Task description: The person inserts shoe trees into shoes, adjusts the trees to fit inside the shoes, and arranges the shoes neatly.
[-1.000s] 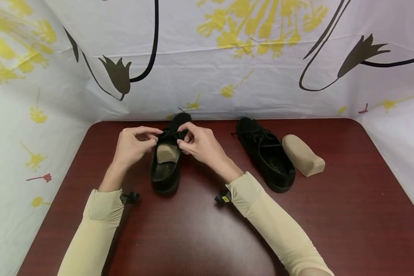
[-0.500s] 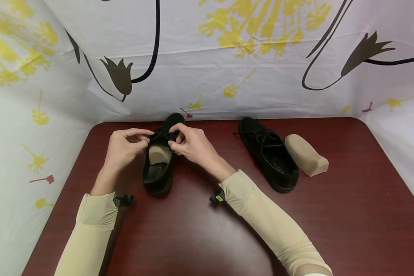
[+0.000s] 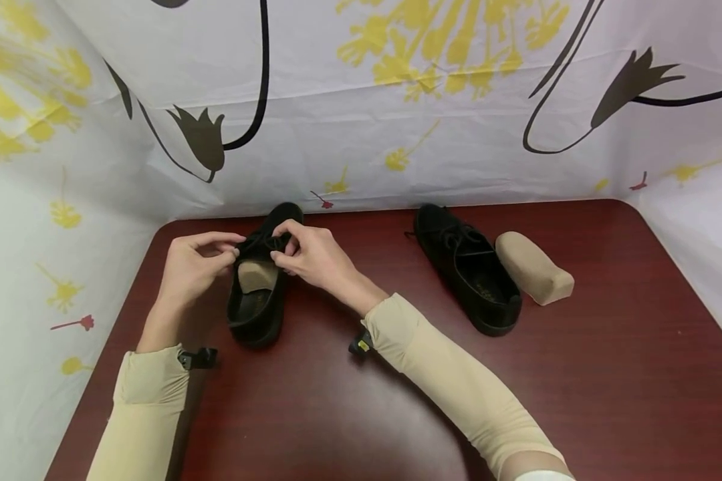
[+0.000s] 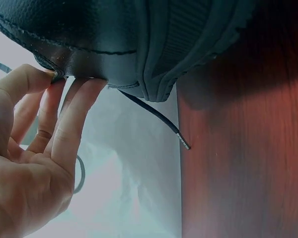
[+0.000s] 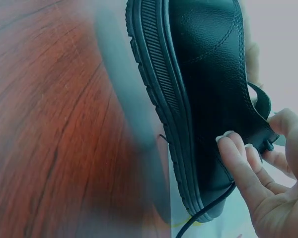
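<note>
You're pinching the laces [image 3: 263, 242] of the left shoe [image 3: 254, 300] with both hands, left hand [image 3: 189, 267] and right hand [image 3: 309, 255] flanking it for opposing pull. Its beige insert [image 3: 256, 276] is holding the tongue up.

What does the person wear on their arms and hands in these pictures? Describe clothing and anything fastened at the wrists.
Both arms are covered by close-fitting beige sleeves that end at the wrists. The left hand and right hand are bare, with no gloves. A small black device sits at each wrist; the right one carries a yellow mark.
</note>
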Action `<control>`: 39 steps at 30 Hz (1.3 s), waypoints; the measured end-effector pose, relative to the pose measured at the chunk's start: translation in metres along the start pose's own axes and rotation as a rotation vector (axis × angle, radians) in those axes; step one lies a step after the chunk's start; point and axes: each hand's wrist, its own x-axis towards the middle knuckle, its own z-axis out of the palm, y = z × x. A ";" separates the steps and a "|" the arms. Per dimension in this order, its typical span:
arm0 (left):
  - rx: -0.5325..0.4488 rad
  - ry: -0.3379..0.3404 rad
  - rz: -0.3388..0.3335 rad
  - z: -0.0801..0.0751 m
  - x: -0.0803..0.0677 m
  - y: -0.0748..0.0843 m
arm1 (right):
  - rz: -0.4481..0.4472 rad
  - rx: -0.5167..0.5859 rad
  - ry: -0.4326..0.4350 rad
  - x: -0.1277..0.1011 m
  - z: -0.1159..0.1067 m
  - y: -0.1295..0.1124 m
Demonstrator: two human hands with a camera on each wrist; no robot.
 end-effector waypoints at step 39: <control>-0.043 0.081 -0.095 -0.045 0.000 -0.034 | 0.000 -0.013 -0.069 0.043 0.049 -0.012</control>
